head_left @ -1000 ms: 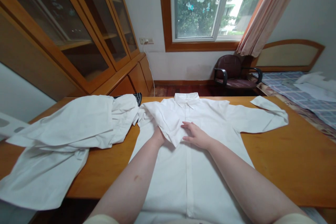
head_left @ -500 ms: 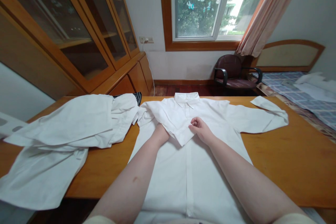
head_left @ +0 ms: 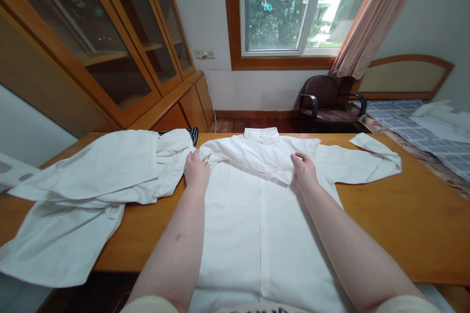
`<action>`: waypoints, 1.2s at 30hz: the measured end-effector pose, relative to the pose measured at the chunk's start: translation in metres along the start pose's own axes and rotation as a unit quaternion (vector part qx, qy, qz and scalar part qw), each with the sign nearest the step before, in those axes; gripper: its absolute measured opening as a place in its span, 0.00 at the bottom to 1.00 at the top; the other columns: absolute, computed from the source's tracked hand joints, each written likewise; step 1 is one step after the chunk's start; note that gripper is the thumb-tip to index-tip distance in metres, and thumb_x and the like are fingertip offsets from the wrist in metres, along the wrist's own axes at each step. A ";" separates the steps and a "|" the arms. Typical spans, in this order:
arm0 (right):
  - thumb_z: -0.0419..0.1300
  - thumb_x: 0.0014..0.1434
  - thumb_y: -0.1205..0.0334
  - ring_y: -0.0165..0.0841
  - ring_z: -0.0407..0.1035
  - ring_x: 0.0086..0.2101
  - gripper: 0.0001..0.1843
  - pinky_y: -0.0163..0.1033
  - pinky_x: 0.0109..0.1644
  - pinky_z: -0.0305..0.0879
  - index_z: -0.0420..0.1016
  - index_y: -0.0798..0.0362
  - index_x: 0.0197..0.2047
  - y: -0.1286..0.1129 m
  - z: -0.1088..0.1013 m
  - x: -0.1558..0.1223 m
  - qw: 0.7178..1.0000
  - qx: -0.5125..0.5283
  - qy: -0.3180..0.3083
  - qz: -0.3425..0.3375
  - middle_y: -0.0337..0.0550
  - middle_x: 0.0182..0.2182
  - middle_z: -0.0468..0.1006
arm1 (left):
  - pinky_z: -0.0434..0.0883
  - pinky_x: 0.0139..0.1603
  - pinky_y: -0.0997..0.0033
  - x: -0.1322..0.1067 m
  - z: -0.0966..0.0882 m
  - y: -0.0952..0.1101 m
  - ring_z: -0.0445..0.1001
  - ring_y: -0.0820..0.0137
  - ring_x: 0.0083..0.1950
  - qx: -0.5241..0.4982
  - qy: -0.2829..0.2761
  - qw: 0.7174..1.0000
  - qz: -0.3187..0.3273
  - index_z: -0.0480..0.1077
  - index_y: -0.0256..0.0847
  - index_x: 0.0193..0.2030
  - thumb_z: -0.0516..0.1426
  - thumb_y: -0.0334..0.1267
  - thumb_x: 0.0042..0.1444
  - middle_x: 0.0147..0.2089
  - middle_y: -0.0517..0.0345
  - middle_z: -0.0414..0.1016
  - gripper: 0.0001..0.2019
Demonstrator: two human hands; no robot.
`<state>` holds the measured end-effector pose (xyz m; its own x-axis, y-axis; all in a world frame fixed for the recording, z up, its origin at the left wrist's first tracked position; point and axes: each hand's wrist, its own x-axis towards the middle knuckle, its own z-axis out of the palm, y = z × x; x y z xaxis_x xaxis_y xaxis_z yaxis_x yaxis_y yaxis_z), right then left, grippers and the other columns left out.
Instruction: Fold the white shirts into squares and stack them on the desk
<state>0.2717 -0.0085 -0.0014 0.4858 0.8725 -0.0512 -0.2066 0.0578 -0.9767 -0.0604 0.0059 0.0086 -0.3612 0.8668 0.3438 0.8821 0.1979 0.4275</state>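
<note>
A white button-up shirt [head_left: 262, 225] lies front-up on the wooden table [head_left: 396, 215], collar away from me. Its left sleeve [head_left: 253, 159] is folded across the chest, and its other sleeve [head_left: 367, 159] is spread out to the right. My left hand [head_left: 196, 168] rests at the shirt's left shoulder fold, fingers together on the cloth. My right hand [head_left: 303, 168] pinches the cuff end of the folded sleeve at the chest's right side.
A heap of other white garments [head_left: 88, 190] covers the table's left part, with a striped dark cloth [head_left: 183, 132] behind it. Beyond the table stand a glass-fronted cabinet [head_left: 110, 44], a dark armchair [head_left: 326, 100] and a bed [head_left: 422, 124].
The folded sleeve has been drawn out flatter across the chest. My right hand moved right and up with the cuff; my left hand came out from under the fold to the shoulder.
</note>
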 end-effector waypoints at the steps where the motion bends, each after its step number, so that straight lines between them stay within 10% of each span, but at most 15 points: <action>1: 0.66 0.40 0.50 0.27 0.60 0.22 0.24 0.32 0.25 0.56 0.67 0.53 0.38 0.000 -0.002 0.003 1.000 0.004 0.012 -0.012 0.29 0.20 0.64 | 0.62 0.59 0.60 0.002 0.003 -0.004 0.62 0.55 0.62 -0.007 -0.011 1.000 0.002 0.59 0.35 0.62 0.57 0.34 0.52 0.62 0.38 0.61 0.29; 9: 0.67 0.38 0.54 0.32 0.68 0.33 0.19 0.36 0.38 0.64 0.71 0.53 0.33 -0.004 -0.017 0.021 0.997 -0.011 0.076 -0.009 0.35 0.27 0.73 | 0.68 0.47 0.64 0.011 0.004 -0.008 0.72 0.58 0.49 -0.008 -0.057 0.998 -0.004 0.69 0.41 0.49 0.54 0.34 0.53 0.48 0.47 0.75 0.16; 18: 0.60 0.41 0.57 0.38 0.72 0.36 0.16 0.44 0.43 0.68 0.70 0.48 0.37 -0.026 -0.041 0.025 0.986 0.086 -0.112 0.091 0.36 0.31 0.76 | 0.66 0.50 0.65 0.002 -0.005 0.005 0.70 0.61 0.48 -0.056 -0.018 0.992 0.114 0.71 0.41 0.41 0.54 0.34 0.51 0.43 0.51 0.74 0.11; 24: 0.58 0.39 0.62 0.33 0.68 0.28 0.16 0.39 0.34 0.67 0.66 0.48 0.35 -0.034 -0.034 0.012 0.974 0.083 -0.162 0.136 0.35 0.28 0.72 | 0.65 0.54 0.66 -0.006 -0.007 0.014 0.70 0.62 0.51 -0.133 -0.094 0.967 0.197 0.69 0.40 0.51 0.52 0.34 0.50 0.49 0.51 0.73 0.20; 31: 0.55 0.38 0.65 0.27 0.54 0.19 0.10 0.32 0.23 0.55 0.58 0.49 0.27 -0.052 -0.042 0.012 0.933 0.138 -0.295 0.155 0.32 0.21 0.58 | 0.66 0.41 0.69 -0.007 -0.022 0.015 0.72 0.65 0.40 -0.183 -0.173 0.946 0.205 0.74 0.41 0.39 0.48 0.38 0.55 0.37 0.56 0.76 0.14; 36: 0.57 0.40 0.63 0.29 0.59 0.22 0.10 0.34 0.26 0.56 0.62 0.49 0.29 -0.045 -0.053 0.022 0.948 -0.008 -0.292 0.131 0.33 0.22 0.64 | 0.65 0.43 0.69 -0.007 -0.022 0.012 0.73 0.65 0.42 -0.171 -0.207 0.942 0.204 0.74 0.42 0.40 0.49 0.40 0.54 0.39 0.57 0.77 0.14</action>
<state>0.3367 -0.0175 0.0308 -0.1330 0.9760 -0.1727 -0.2401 -0.2008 -0.9498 -0.0536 -0.0076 0.0297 0.1970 0.9571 0.2123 0.7475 -0.2868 0.5991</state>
